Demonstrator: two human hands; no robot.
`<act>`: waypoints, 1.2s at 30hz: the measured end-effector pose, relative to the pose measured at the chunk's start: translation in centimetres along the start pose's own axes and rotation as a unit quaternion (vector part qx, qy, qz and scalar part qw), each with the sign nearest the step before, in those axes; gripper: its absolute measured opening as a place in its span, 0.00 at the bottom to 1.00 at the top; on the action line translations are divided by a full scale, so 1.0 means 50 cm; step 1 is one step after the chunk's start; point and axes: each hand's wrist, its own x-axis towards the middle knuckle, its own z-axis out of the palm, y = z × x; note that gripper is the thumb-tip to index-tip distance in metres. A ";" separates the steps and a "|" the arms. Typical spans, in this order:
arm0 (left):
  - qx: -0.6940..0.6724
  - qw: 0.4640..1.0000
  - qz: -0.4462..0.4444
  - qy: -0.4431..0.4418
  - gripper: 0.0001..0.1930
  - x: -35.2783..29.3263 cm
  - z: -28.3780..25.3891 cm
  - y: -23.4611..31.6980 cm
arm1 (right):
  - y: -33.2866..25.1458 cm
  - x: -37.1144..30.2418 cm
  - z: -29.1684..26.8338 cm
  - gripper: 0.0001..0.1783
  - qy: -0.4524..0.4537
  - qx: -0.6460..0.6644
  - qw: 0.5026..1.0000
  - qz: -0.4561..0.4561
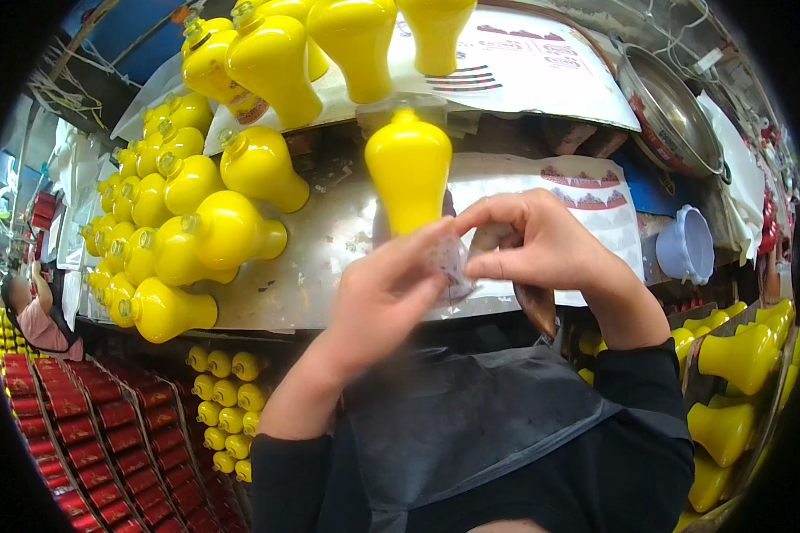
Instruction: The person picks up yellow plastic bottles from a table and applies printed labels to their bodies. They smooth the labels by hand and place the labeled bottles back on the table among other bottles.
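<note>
A yellow vase-shaped bottle point(408, 164) stands upright on the table in front of me, its lower end partly behind my fingers. My left hand point(387, 280) is closed on a small piece of whitish printed film point(452, 265), held between thumb and fingers. From the other side my right hand point(542, 240) meets the film, thumb and index finger curled in to its edge. A brown pointed thing point(537, 309) shows beneath the right hand; whether that hand holds it I cannot tell. The left hand is slightly blurred.
Many yellow bottles point(262, 169) crowd the table's left side, and several more point(356, 44) stand on the raised board ahead. Printed sheets point(587, 191) lie at the right, near a metal basin point(671, 107) and a pale bucket point(684, 247). Red boxes point(107, 435) are stacked lower left; a person point(40, 315) sits beyond.
</note>
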 end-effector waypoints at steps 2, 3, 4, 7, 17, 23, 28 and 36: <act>-0.005 1.000 0.023 0.016 0.30 -0.005 -0.005 -0.002 | -0.013 0.004 0.008 0.19 -0.010 -0.022 1.000 0.011; 0.008 0.999 0.048 0.025 0.30 -0.002 -0.005 -0.004 | -0.017 0.008 0.010 0.18 -0.020 -0.005 1.000 0.011; 0.014 0.998 0.051 0.031 0.30 0.002 -0.006 -0.005 | -0.020 0.013 0.013 0.15 -0.002 -0.021 1.000 0.012; 0.036 0.996 0.061 0.051 0.30 0.013 -0.008 -0.007 | -0.019 0.031 0.019 0.08 0.044 -0.069 0.995 -0.053; 0.126 0.960 0.095 0.230 0.26 0.060 -0.028 -0.107 | -0.010 0.033 -0.019 0.10 0.125 -0.227 0.945 -0.199; -0.228 0.955 -0.131 0.139 0.53 0.145 -0.001 -0.171 | -0.003 0.036 -0.050 0.14 0.131 -0.284 0.923 -0.225; -0.206 0.959 -0.147 0.126 0.56 0.149 0.006 -0.149 | 0.006 0.036 -0.062 0.17 0.129 -0.258 0.936 -0.205; -0.109 0.976 -0.138 0.130 0.58 0.131 0.014 -0.173 | 0.027 0.047 -0.074 0.19 0.103 -0.253 0.937 -0.218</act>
